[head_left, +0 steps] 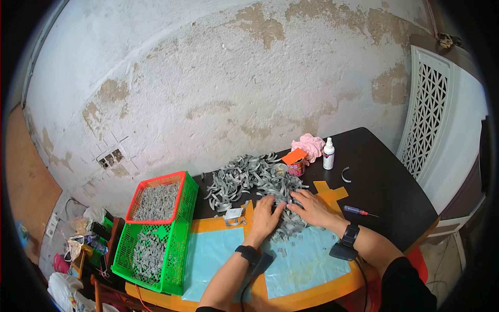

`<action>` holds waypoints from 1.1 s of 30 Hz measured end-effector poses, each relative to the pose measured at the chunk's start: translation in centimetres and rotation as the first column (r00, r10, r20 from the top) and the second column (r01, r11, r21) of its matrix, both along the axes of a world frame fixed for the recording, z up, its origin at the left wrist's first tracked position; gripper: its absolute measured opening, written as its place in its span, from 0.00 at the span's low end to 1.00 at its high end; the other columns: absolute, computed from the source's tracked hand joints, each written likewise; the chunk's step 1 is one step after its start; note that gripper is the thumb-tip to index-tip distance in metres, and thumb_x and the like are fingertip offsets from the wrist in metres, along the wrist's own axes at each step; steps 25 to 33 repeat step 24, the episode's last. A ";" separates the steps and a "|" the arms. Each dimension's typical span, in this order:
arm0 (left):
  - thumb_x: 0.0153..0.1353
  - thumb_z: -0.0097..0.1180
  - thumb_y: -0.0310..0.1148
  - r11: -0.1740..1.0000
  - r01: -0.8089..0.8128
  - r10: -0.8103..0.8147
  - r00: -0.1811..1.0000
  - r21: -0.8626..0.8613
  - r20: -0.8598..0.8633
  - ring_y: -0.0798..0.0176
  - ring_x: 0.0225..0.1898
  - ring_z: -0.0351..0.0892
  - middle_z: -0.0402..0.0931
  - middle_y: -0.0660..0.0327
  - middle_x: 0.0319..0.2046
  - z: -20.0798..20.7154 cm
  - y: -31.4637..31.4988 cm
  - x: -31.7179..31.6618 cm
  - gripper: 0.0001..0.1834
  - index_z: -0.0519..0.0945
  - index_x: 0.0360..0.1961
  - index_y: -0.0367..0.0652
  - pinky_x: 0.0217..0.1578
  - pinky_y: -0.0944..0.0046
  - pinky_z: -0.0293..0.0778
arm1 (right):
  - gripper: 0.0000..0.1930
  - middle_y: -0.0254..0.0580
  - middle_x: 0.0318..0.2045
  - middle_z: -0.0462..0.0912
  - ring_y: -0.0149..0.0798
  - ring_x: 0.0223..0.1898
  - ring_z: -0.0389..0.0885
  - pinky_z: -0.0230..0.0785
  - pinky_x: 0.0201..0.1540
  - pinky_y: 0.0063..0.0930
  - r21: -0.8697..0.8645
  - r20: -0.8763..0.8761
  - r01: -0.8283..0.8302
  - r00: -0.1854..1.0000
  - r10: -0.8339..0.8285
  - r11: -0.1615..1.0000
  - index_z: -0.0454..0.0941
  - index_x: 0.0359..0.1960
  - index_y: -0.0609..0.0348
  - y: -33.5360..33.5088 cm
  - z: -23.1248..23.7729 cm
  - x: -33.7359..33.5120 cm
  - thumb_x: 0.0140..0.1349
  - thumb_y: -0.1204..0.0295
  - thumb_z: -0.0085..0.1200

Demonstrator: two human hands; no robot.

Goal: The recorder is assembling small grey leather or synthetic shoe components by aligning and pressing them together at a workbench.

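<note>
A big heap of grey curved strips (pixel 241 179) lies across the back middle of the table. At its near edge my left hand (pixel 264 219) rests with its fingers stretched forward against the strips. My right hand (pixel 315 210) lies on the heap's right side, fingers apart and pointing left. Between and just below the hands, smaller grey pieces (pixel 289 228) spill onto a light blue sheet (pixel 306 262) fixed down with orange-brown tape. Some fingertips are partly lost among the strips. Neither hand visibly holds a piece.
Left stand a green basket (pixel 178 260) and a red-rimmed tray (pixel 183 200), both with small grey pieces. A small white-topped object (pixel 233 214) sits near my left hand. Behind are a can (pixel 296 169), pink cloth (pixel 310 145) and white bottle (pixel 328 156); right, a screwdriver (pixel 355 210).
</note>
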State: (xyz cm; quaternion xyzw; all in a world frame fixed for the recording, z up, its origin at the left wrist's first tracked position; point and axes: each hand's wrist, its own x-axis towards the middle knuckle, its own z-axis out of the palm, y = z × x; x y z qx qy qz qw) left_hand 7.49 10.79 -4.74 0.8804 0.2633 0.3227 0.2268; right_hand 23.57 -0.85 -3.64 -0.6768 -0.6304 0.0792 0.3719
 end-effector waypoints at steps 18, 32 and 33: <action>0.60 0.58 0.37 0.951 0.269 -0.276 0.961 -0.152 -0.026 0.49 0.51 0.69 0.73 0.49 0.48 3.2 -7.7 -5.8 0.18 0.75 0.44 0.34 0.51 0.58 0.65 | 0.17 0.45 0.42 0.77 0.45 0.47 0.75 0.66 0.50 0.34 -0.005 -0.223 -0.405 0.892 0.394 0.914 0.76 0.48 0.58 -5.7 2.8 -0.6 0.59 0.66 0.58; 0.58 0.60 0.38 0.951 0.040 -0.062 0.996 -0.305 -0.063 0.57 0.43 0.77 0.80 0.51 0.40 5.8 -4.6 -5.5 0.11 0.82 0.34 0.40 0.44 0.63 0.71 | 0.08 0.43 0.37 0.84 0.43 0.51 0.77 0.64 0.58 0.35 0.163 -0.180 -0.325 0.919 0.352 0.932 0.84 0.36 0.56 -5.4 3.0 1.4 0.57 0.68 0.60; 0.58 0.60 0.38 0.951 0.040 -0.062 0.996 -0.305 -0.063 0.57 0.43 0.77 0.80 0.51 0.40 5.8 -4.6 -5.5 0.11 0.82 0.34 0.40 0.44 0.63 0.71 | 0.08 0.43 0.37 0.84 0.43 0.51 0.77 0.64 0.58 0.35 0.163 -0.180 -0.325 0.919 0.352 0.932 0.84 0.36 0.56 -5.4 3.0 1.4 0.57 0.68 0.60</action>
